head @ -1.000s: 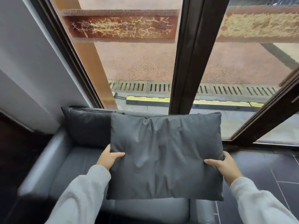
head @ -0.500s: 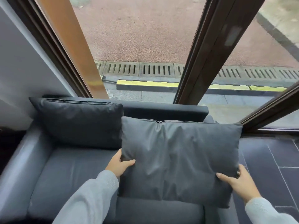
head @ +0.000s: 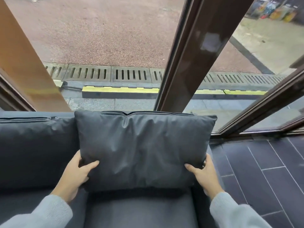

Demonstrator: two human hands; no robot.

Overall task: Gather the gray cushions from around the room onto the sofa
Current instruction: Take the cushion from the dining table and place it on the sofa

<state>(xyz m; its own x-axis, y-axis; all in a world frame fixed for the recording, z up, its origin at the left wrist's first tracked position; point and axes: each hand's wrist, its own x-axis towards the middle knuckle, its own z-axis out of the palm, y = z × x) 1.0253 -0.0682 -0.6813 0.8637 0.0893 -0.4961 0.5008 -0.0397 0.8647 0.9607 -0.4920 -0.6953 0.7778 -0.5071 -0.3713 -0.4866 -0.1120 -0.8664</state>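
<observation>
A dark gray cushion (head: 141,148) stands upright on the right half of the gray sofa (head: 138,209), leaning against the backrest. My left hand (head: 77,176) grips its lower left corner, thumb on the front. My right hand (head: 203,174) grips its lower right corner the same way. A second gray cushion (head: 36,150) stands against the backrest on the left, touching the first one's left edge.
A tall window with dark brown frames (head: 192,60) rises right behind the sofa; pavement and a drain grate lie outside. Dark tiled floor (head: 263,170) runs along the sofa's right side.
Both hands carried the cushion forward and down from mid-air until it stands on the seat against the backrest. The view moved closer to the sofa.
</observation>
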